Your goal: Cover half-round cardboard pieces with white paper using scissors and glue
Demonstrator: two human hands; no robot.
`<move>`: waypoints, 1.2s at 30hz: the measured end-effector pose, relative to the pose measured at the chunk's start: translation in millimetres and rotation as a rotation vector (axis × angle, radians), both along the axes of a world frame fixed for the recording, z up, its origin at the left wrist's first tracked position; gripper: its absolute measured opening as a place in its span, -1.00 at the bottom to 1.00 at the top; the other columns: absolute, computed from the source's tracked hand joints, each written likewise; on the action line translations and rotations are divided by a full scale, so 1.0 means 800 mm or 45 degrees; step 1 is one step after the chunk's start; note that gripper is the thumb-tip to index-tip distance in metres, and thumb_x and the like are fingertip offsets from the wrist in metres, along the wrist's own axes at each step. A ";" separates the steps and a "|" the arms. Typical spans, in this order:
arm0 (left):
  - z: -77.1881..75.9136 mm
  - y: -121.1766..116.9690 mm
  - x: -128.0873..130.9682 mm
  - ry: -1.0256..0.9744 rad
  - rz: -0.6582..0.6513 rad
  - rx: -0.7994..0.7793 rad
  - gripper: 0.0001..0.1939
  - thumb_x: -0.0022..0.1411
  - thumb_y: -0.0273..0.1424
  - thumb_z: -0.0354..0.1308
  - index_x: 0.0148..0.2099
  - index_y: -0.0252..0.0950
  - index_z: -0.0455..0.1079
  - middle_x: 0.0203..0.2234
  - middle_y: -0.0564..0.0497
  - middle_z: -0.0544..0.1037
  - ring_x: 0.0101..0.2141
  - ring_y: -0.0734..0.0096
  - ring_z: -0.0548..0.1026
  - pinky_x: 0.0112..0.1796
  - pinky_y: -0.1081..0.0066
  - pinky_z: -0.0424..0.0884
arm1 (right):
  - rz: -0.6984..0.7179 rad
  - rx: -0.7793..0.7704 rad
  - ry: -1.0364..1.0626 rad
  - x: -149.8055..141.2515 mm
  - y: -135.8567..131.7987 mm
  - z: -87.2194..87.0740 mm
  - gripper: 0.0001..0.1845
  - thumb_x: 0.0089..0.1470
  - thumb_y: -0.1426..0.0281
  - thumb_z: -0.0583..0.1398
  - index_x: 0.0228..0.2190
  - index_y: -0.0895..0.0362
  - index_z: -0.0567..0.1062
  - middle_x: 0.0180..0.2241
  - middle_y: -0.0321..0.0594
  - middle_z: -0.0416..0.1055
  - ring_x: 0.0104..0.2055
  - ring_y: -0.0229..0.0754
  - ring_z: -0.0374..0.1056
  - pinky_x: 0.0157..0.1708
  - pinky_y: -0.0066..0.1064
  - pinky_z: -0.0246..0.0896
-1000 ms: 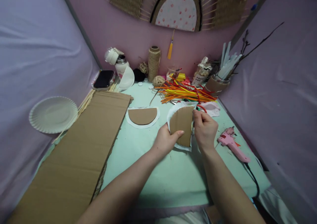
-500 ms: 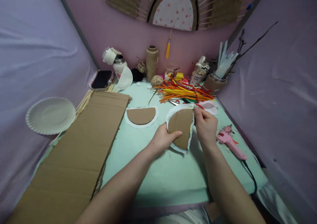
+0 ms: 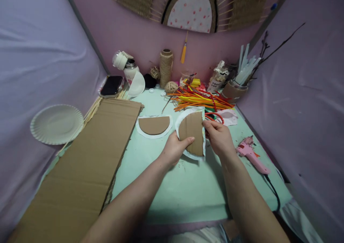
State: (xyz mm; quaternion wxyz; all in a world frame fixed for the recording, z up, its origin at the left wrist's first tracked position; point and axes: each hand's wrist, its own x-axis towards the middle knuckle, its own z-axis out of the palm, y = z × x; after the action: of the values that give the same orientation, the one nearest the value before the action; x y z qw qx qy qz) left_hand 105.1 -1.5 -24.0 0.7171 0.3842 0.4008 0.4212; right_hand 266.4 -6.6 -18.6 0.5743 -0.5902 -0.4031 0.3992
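Observation:
A half-round piece of cardboard (image 3: pixel 192 128) with a pale fabric border is held up over the table, its straight side turned to the right. My left hand (image 3: pixel 174 148) grips its curved side, thumb on the cardboard face and fingers behind. At the straight edge, my right hand (image 3: pixel 219 135) pinches the border between thumb and fingers. Beside them on the left lies a second cardboard half-circle (image 3: pixel 154 125) on a white half-round sheet. Red-handled scissors (image 3: pixel 219 117) lie partly hidden behind the held piece.
A large cardboard sheet (image 3: pixel 88 157) covers the table's left side, near a paper plate (image 3: pixel 57 124). On the right lies a pink glue gun (image 3: pixel 252 155) with a cord. Orange and red strips (image 3: pixel 199 99), a twine spool (image 3: pixel 166 69) and a jar of glue sticks (image 3: pixel 235 89) stand along the back.
The held half-circle has shifted slightly left and its straight edge stands more upright. My right hand has slid a little down that edge, uncovering more of the red scissor handles.

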 end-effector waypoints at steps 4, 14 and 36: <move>-0.007 0.000 0.000 0.128 0.001 0.082 -0.55 -0.06 -0.35 0.40 -0.08 -0.32 0.49 -0.18 -0.14 0.62 -0.18 0.10 0.53 -0.04 0.01 0.42 | -0.051 0.031 -0.182 -0.002 -0.002 0.006 -0.62 -0.08 0.09 0.34 -0.55 0.17 0.55 -0.68 -0.39 0.23 -0.61 -0.34 0.06 -0.60 -0.45 -0.06; -0.001 0.001 0.002 -0.082 -0.004 -0.042 -0.49 -0.12 -0.38 0.41 -0.06 -0.37 0.46 -0.13 -0.17 0.61 -0.16 0.17 0.53 -0.07 0.19 0.43 | 0.097 -0.045 0.096 0.001 0.000 0.000 -0.54 -0.03 -0.03 0.28 -0.58 0.11 0.47 -0.67 -0.38 0.22 -0.61 -0.31 0.08 -0.60 -0.44 -0.07; 0.004 0.001 0.003 -0.196 0.116 -0.077 -0.47 -0.18 -0.37 0.46 -0.09 -0.33 0.47 -0.15 -0.14 0.63 -0.15 0.17 0.55 -0.05 0.18 0.43 | 0.102 -0.114 -0.103 -0.010 -0.003 -0.004 -0.48 0.06 -0.09 0.15 -0.51 0.11 0.53 -0.64 -0.27 0.35 -0.57 -0.20 0.17 -0.55 -0.37 0.01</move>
State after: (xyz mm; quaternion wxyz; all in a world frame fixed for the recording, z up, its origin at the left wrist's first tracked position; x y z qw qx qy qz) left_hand 107.6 -0.4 -20.6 0.7372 0.3103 0.3742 0.4693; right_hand 258.6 -9.4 -22.0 0.5141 -0.6145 -0.4310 0.4152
